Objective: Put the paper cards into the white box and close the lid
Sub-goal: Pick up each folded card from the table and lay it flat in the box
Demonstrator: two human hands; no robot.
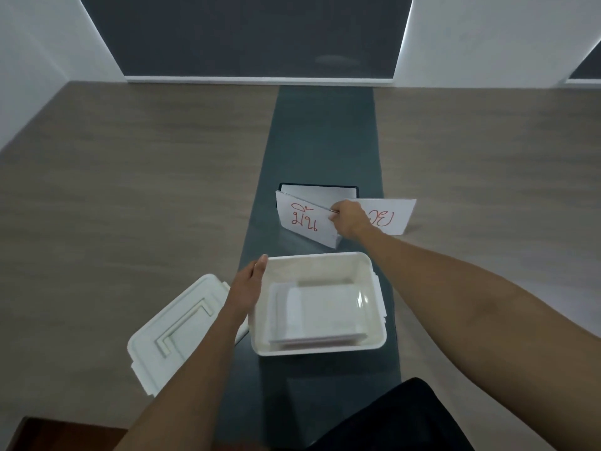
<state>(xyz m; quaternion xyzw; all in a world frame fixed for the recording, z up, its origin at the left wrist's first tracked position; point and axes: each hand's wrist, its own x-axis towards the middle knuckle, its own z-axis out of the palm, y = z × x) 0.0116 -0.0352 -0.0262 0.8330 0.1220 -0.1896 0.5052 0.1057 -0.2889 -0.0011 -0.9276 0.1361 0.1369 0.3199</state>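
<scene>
The white box (pixel 260 320) stands open on the dark strip of the table, with several white cards (pixel 322 310) lying flat inside. My left hand (pixel 248 279) rests flat against the box's left wall, fingers together. Beyond the box a stack of paper cards (pixel 302 219) with red writing leans in a black holder (pixel 318 187). My right hand (pixel 348 219) pinches the top edge of the front card of that stack. Another card with red writing (pixel 390 216) shows to the right, behind that hand. The white lid (pixel 175 330) lies upside down left of the box.
The table is wood-grained with a dark green strip (pixel 325 131) down its middle. A white wall and a dark panel close off the far edge. A dark garment (pixel 406 418) and a brown edge (pixel 32 431) sit at the bottom of the view.
</scene>
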